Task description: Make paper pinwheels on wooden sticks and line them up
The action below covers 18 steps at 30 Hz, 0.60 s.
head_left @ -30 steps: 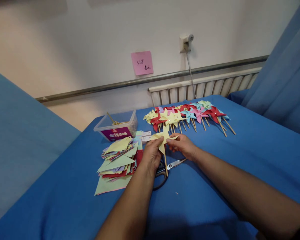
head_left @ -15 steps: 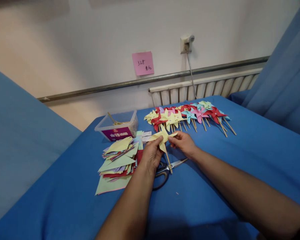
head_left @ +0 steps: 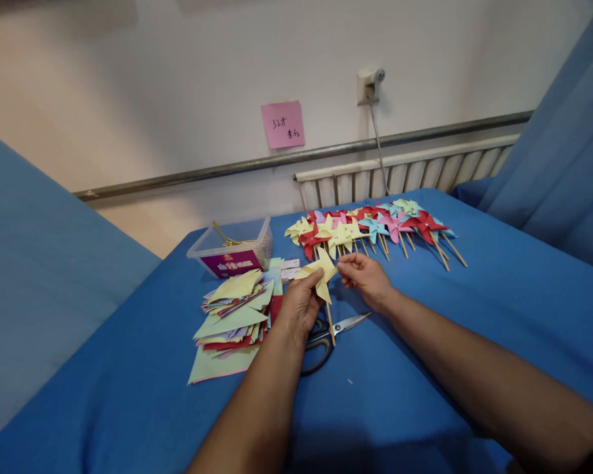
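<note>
A pale yellow paper pinwheel [head_left: 325, 268] on a thin wooden stick is gripped by my left hand [head_left: 300, 299], thumb lying across the front of its blades. The stick [head_left: 331, 324] points down, crossing in front of the scissors [head_left: 343, 325]. At the pinwheel's right blade tip is my right hand [head_left: 366, 280], its fingers curled and drawn together. I cannot make out whether they pinch the blade tip or anything small. Black-handled scissors lie on the blue cloth beneath, partly behind my left wrist.
Several finished pinwheels [head_left: 375, 227] lie along the back. At left are stacks of cut coloured paper [head_left: 232, 322], a clear plastic box [head_left: 261, 240] with sticks and small white boxes [head_left: 290, 266]. A blue cloth [head_left: 425, 368] covers the table; a radiator [head_left: 415, 168] stands behind.
My right hand has drawn slightly right, from over the right blade to its tip. The pinwheel has turned a little, and the lower end of its stick has shifted left.
</note>
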Motion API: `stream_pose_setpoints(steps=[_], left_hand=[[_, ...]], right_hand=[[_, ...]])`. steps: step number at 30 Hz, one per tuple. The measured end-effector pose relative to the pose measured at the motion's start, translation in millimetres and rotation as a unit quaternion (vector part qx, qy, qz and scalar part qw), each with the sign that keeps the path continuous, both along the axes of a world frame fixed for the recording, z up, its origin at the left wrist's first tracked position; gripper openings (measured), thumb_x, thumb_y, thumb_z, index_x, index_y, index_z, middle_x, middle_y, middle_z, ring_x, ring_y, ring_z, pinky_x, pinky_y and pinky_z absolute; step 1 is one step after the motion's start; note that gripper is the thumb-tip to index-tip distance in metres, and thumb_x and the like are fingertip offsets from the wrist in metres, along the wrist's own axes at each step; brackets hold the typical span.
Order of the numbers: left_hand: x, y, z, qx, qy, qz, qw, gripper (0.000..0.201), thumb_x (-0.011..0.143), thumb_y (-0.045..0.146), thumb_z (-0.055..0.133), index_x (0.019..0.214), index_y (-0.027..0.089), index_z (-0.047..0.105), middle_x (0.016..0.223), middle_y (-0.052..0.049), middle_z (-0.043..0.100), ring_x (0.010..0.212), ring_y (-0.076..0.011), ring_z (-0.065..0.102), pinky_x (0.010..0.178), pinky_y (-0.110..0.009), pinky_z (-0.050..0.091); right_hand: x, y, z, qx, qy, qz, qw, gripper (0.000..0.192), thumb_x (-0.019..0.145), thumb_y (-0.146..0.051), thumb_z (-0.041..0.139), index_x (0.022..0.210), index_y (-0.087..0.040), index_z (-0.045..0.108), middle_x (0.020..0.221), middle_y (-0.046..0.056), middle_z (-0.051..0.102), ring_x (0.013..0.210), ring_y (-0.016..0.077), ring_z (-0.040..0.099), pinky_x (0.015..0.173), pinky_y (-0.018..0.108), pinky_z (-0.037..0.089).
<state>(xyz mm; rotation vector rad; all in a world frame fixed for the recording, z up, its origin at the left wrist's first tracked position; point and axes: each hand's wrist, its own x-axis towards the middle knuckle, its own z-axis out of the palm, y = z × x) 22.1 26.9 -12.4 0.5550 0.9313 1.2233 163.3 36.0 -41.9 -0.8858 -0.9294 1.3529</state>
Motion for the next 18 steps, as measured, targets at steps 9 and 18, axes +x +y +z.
stream_pose_setpoints(steps=[9,18], left_hand=[[-0.3,-0.6,-0.7,0.000,0.000,-0.015,1.000,0.021,0.070,0.008,0.071,0.091,0.008,0.069,0.079,-0.008,0.073,0.063,-0.0161,0.066,0.061,-0.025,0.054],[0.2,-1.9,3.2,0.005,0.006,-0.014,1.000,0.017,0.070,0.008,0.070,0.087,0.007,0.069,0.075,-0.008,0.073,0.058,-0.0150,0.065,0.060,-0.025,0.054]], right_hand=[[1.2,-2.2,1.9,0.002,0.017,0.014,1.000,0.037,0.060,-0.046,0.081,0.072,-0.019,0.058,0.054,-0.006,0.057,0.046,0.0084,0.050,0.045,0.021,0.036],[2.1,-7.1,8.2,-0.014,0.013,0.014,1.000,0.033,0.062,-0.043,0.078,0.070,-0.019,0.057,0.055,-0.005,0.057,0.049,0.0093,0.052,0.048,0.021,0.037]])
